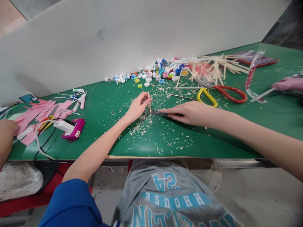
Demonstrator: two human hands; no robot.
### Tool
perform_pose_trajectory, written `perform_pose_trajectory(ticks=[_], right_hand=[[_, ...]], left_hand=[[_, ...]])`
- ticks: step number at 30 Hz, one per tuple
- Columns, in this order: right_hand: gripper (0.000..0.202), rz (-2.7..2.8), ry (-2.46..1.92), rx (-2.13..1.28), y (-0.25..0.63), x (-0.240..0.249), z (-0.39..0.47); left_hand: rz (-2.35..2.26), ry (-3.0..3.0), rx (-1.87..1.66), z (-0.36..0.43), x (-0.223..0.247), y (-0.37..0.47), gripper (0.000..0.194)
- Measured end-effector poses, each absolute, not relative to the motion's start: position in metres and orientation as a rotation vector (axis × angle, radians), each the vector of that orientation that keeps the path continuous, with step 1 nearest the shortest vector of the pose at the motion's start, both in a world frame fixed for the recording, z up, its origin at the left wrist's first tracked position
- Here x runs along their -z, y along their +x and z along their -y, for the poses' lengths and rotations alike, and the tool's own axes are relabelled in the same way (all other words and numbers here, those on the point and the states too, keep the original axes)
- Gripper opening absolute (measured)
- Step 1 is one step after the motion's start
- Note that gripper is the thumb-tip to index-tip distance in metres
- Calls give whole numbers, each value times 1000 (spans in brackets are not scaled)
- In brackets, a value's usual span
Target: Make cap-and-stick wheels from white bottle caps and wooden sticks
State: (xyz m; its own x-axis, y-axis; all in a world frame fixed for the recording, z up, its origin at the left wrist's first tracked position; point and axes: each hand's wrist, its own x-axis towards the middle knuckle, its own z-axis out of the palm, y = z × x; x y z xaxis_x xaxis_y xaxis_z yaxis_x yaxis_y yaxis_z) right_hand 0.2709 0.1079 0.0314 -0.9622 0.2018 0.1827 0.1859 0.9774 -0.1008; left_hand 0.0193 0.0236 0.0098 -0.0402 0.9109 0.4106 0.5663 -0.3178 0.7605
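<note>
Near the middle of the green table, my left hand [138,106] pinches a thin wooden stick [149,106], held nearly upright with its lower end close to the tabletop. My right hand [189,112] is closed around a dark knife [158,113], its forefinger stretched along the top. The knife's tip meets or nearly meets the stick's lower end; I cannot tell if they touch. Pale wood shavings [139,126] are scattered around both hands. Just beyond my right hand are yellow-handled scissors [207,97] and red-handled scissors [230,93].
Against the wall lies a heap of coloured bottle caps [149,75], beside a pile of wooden sticks [216,67]. A pink glue gun [287,83] is at right. Pink sheets [40,110] and a magenta power adapter [74,130] with cables lie left, near another person's hand [8,132].
</note>
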Motion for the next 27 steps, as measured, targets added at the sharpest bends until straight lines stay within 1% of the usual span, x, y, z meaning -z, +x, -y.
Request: perform_pose_trajectory(ticks=[5,9,17,27], right_hand=[[48,2912,-314,-97,271,-28,-107],[48,2852,-328,-54,270,-24,-105],[49,2754,-392,246,269,-25,-99],[46,2840,-285,77,270,-25,-103]], left_hand=[[-1576,1864,-1295,-24,-9,17,23],[-1565,1860,-1295,-22,-10,18,20],[-1547,1863,-1308,-23,-8,17,18],[-1546,1858,-1305,-24,-9,18,18]])
